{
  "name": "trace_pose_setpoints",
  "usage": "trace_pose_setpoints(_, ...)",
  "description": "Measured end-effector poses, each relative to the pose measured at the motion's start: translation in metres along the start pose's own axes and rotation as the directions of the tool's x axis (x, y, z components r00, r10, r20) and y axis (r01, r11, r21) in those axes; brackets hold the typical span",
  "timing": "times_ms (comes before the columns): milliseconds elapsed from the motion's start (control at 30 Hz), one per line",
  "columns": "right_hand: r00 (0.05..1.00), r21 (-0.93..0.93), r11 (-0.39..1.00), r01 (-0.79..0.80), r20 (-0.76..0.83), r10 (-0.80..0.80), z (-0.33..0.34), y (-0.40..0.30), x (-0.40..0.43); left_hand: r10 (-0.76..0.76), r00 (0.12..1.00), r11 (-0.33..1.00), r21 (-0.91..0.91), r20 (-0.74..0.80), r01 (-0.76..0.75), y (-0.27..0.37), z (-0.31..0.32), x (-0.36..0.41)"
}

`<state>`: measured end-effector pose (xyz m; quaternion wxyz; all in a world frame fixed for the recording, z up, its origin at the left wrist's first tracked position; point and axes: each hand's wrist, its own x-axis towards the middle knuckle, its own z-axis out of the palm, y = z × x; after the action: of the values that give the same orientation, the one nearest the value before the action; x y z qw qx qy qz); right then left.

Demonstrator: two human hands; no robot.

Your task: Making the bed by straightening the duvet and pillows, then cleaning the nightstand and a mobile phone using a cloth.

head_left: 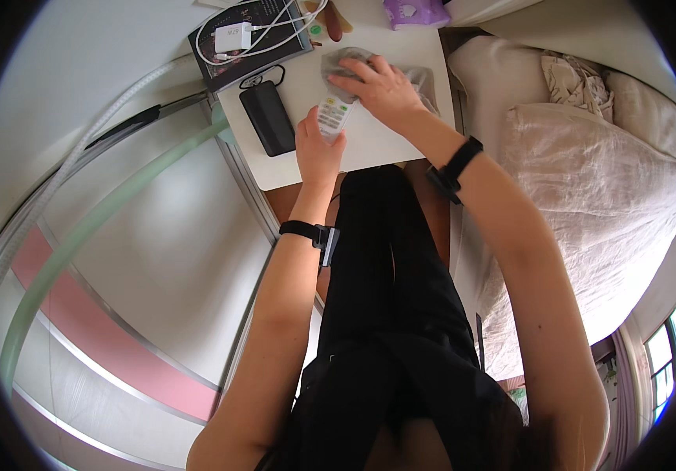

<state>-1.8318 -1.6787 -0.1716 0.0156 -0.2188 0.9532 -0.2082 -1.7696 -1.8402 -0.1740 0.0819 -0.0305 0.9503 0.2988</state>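
A white remote control (333,115) with small green and yellow buttons lies at the white tabletop (373,141), its near end gripped by my left hand (319,147). Over its far end a grey cloth (344,62) is bunched, pressed by the spread fingers of my right hand (382,88). That part of the remote is hidden under the cloth. More grey cloth trails out beyond my right wrist. Left of my left hand lies a black rectangular case or power bank (267,119) with a looped strap.
A white charger (233,38) with a coiled cable rests on a dark box or book (214,68) at the back left. Behind the cloth is a brown wooden-looking object (332,22). A purple pack (416,13) stands farther back. The bed (597,176) borders the right side, sliding panels (167,206) the left.
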Motion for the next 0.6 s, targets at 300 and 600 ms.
trace_pose_setpoints(300,0.989,-0.138,0.988,-0.075,0.115,0.091,-0.014,0.024,-0.054,0.010,0.988,1.000,0.008,0.154,-0.012,-0.004,-0.010,0.004)
trace_pose_setpoints(600,0.975,0.021,0.979,-0.202,0.104,0.198,-0.010,-0.003,-0.036,0.023,0.985,0.999,-0.030,0.172,-0.018,-0.006,-0.014,0.010)
